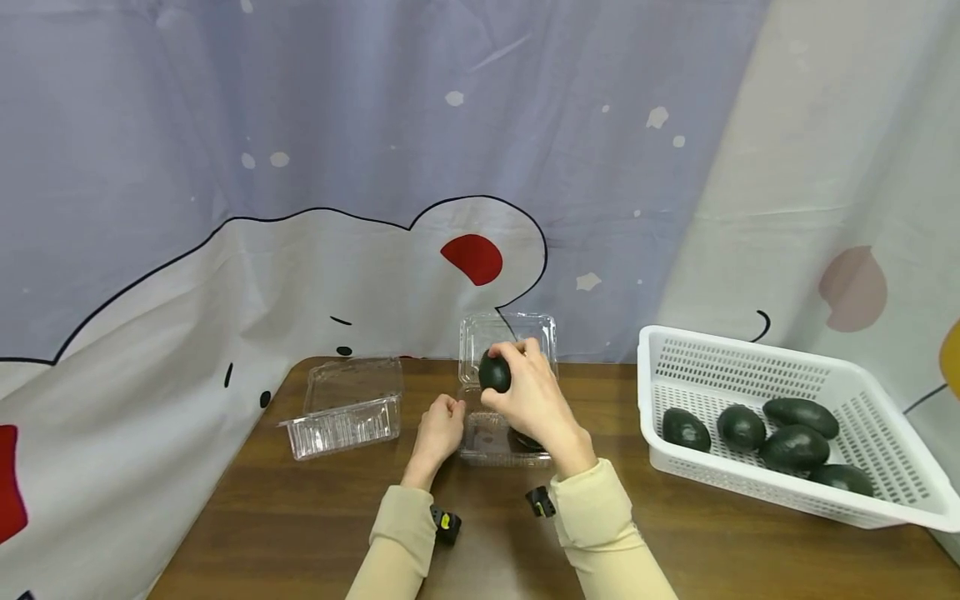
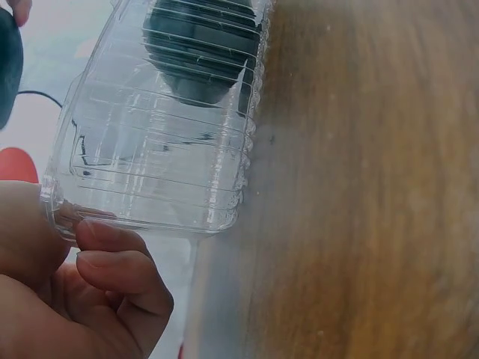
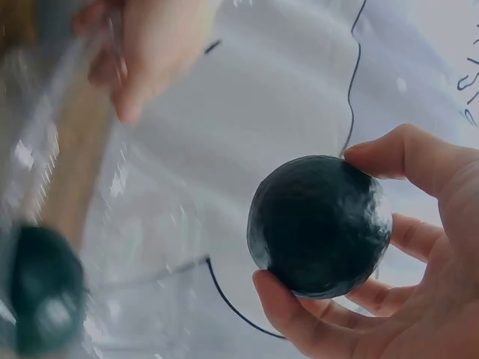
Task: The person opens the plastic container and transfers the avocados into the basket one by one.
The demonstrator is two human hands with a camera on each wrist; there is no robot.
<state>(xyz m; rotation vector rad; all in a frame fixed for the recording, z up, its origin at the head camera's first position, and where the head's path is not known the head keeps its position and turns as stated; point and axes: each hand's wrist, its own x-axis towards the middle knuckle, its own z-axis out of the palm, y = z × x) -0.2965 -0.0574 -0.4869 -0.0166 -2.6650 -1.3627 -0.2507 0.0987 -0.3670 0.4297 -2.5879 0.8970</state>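
Observation:
My right hand (image 1: 534,404) holds a dark green avocado (image 1: 493,372) in its fingers, above a transparent plastic clamshell container (image 1: 487,457). Its lid (image 1: 545,329) stands raised at the back. Thumb and fingers reach around the sides of that avocado (image 3: 318,224) in the right wrist view. Another avocado (image 2: 202,52) lies inside the container, at its right side in the head view and partly hidden there by my right hand. At the container's left edge, my left hand (image 1: 438,429) pinches the rim with curled fingers (image 2: 123,273).
A second transparent clamshell (image 1: 345,429) stands to the left with its lid up. On the right, a white perforated basket (image 1: 735,371) holds several avocados (image 1: 795,447). The wooden table (image 1: 300,517) ends at a printed curtain (image 1: 337,125) behind.

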